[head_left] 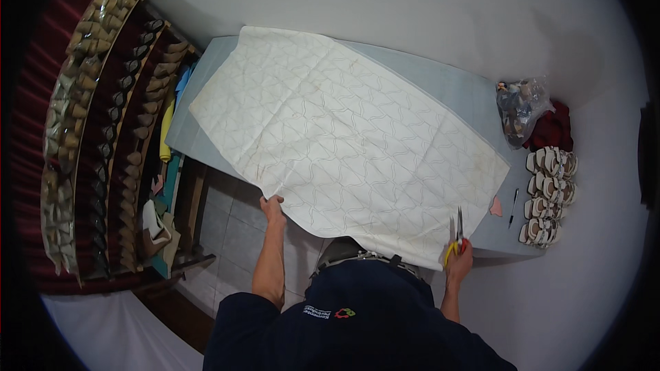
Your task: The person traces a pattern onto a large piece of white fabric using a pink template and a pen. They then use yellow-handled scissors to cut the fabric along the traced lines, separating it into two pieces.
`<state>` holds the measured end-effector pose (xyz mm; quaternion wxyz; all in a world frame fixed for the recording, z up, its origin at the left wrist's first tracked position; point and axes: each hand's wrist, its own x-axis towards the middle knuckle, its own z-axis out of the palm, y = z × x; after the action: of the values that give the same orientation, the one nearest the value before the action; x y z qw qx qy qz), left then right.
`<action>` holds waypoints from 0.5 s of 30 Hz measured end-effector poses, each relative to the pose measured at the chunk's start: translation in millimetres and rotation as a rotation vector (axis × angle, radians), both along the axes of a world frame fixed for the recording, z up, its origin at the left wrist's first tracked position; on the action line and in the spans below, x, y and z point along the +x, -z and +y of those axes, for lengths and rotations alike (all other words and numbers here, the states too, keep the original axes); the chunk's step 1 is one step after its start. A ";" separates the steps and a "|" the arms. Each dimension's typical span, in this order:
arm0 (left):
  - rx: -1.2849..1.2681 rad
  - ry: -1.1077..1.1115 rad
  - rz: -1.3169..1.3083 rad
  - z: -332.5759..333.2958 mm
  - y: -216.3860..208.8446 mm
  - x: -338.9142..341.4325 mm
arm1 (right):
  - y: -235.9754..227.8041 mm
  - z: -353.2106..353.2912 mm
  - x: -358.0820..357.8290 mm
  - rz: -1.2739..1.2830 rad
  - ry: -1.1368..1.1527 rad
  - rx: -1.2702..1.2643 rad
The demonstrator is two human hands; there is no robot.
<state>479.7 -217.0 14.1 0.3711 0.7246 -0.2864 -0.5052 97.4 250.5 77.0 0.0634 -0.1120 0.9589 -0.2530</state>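
A large white sheet [344, 130], marked all over with drawn pattern outlines, lies slantwise across a grey-blue table [440, 72]. Its near edge hangs past the table's front in places. My left hand [272, 207] is closed on the sheet's near edge, left of my body. At the near right corner, my right hand [459, 259] grips a pair of scissors [457, 240] with red and yellow handles. The blades point away from me over the sheet, and their tips look slightly apart. Whether the right fingers also touch the sheet is hidden.
Several pale sandals [550, 196] stand at the table's right end, near a pen [513, 206] and a pink pattern piece [496, 207]. Behind them sit a clear bag [522, 110] and dark red cloth [552, 127]. Racks of shoe lasts [130, 172] rise on the left.
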 end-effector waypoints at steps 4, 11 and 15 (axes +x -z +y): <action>0.115 0.008 0.405 -29.8 12.3 55.5 | -7.0 -129.4 -62.2 -0.024 -0.207 -0.228; 0.061 -0.048 0.512 -101.5 3.9 60.2 | -20.7 -351.7 -123.0 0.009 -0.587 -0.297; 0.005 -0.039 0.666 -149.9 7.7 82.4 | -21.9 -454.0 -144.8 -0.039 -0.698 -0.159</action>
<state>562.1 -366.9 6.4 0.4519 0.5258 -0.1341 -0.7080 -47.5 -203.5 98.9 0.1555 -0.4323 0.8389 -0.2919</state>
